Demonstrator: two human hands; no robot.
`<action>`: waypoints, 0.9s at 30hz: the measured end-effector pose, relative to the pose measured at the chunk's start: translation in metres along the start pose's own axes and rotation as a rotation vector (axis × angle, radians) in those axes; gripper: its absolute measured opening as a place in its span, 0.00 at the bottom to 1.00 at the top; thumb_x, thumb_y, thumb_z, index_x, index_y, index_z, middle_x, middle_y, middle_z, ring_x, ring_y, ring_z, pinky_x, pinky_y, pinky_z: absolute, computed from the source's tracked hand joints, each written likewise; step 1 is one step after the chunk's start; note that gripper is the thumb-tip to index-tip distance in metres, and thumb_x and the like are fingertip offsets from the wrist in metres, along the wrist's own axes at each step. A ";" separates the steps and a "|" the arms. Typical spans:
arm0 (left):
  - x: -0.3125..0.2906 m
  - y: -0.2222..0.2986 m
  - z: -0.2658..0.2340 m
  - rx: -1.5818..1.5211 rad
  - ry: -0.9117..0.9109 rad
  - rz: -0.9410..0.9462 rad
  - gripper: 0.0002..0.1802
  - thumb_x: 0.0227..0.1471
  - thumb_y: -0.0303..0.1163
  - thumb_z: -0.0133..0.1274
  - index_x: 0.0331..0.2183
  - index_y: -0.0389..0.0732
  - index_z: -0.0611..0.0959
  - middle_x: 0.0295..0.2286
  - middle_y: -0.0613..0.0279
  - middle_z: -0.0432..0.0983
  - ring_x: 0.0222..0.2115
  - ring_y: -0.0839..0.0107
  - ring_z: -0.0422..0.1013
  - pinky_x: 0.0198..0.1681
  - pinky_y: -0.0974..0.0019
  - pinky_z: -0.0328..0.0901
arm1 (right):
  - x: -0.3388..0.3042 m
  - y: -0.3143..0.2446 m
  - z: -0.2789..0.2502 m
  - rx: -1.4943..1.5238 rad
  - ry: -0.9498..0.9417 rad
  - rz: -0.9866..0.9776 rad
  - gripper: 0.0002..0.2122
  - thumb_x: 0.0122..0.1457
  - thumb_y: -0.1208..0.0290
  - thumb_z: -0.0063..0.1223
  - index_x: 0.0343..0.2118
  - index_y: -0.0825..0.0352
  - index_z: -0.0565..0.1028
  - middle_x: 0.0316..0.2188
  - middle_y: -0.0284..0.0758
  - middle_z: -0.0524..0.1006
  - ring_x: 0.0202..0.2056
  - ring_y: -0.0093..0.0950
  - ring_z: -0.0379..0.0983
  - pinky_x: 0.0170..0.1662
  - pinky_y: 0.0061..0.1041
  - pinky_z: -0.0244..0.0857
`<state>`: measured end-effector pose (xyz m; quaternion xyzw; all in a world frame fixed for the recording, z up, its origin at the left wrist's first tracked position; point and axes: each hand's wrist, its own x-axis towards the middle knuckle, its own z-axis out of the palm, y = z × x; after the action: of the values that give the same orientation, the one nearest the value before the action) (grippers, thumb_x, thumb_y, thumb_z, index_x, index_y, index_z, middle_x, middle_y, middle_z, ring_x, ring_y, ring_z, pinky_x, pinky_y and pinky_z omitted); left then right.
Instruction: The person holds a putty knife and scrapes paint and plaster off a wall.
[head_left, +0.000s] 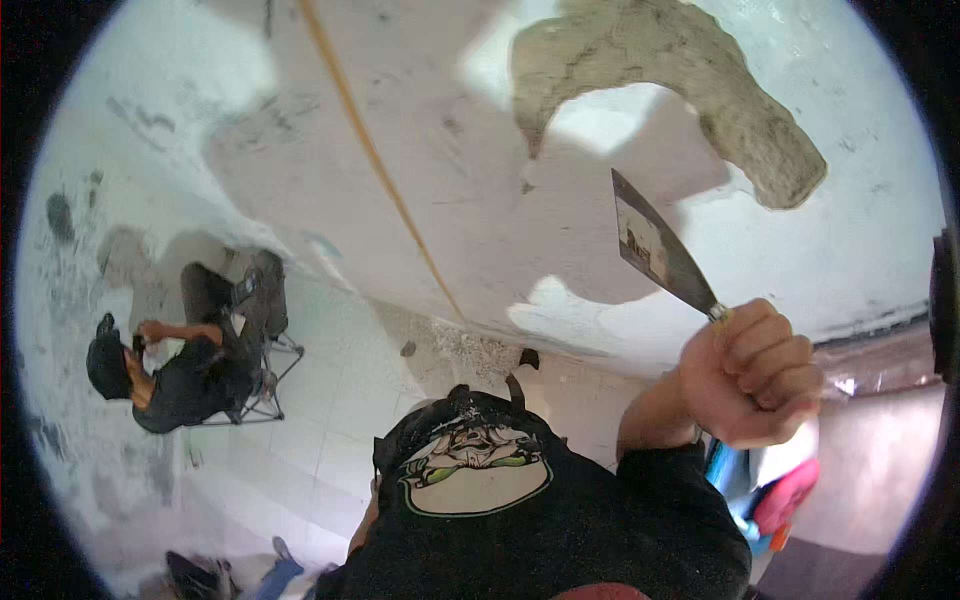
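Note:
My right hand (755, 375) is raised at the right, its fingers wrapped round the handle of a putty knife (660, 248). The thin metal blade points up and left, with pale smears on its face. Behind it is a white wall (480, 190) with dark scuffs. A rough, curved grey-brown patch (640, 45) of bare surface lies above the blade tip, which appears apart from it. My left forearm (366, 520) shows only as a sliver beside my black shirt; the left hand is out of sight.
On the left, a person in dark clothes (190, 385) sits on a folding stool (262, 400). Pale rubble (470, 355) lies on the tiled floor along the wall base. A yellow-brown strip (370, 150) runs down the wall. Colourful cloth-like items (785, 497) are at lower right.

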<state>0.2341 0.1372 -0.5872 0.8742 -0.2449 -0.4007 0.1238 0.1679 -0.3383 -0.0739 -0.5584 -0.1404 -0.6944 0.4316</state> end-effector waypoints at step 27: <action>0.032 -0.055 0.009 -0.073 0.110 -0.043 0.11 0.46 0.36 0.47 0.30 0.42 0.79 0.27 0.51 0.76 0.29 0.54 0.73 0.32 0.52 0.67 | -0.023 -0.042 -0.014 -0.008 -0.287 -0.138 0.17 0.51 0.68 0.47 0.08 0.64 0.59 0.04 0.28 0.60 0.06 0.23 0.55 0.13 0.23 0.57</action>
<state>0.2627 0.1672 -0.6362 0.8948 -0.2043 -0.3633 0.1602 0.1272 -0.3133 -0.0873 -0.6426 -0.2356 -0.6361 0.3563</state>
